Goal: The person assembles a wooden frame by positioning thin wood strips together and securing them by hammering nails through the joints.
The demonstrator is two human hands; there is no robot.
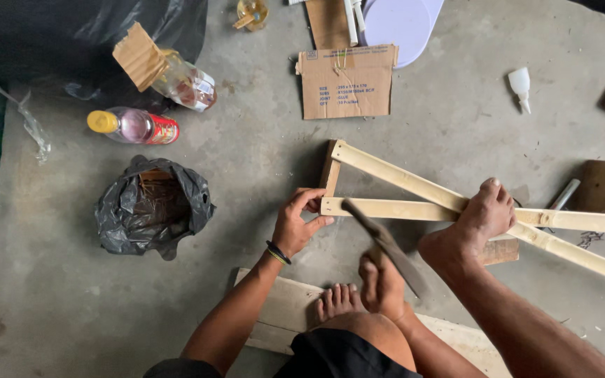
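As seen from the head view, the left hand (294, 227) pinches the end of a pale wooden slat (393, 208) lying on the concrete floor (246, 154), its grip grasping that end; the right hand (381, 283) is clenched on a blurred hammer (386, 245); a foot (483, 218) presses on the crossing slats; a black plastic bag (152, 208) lies to the left

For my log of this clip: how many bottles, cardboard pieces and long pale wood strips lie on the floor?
Bottles: 3, namely the yellow-capped bottle, the clear bottle and the small white squeeze bottle
Cardboard pieces: 3
Long pale wood strips: 2
Total: 8
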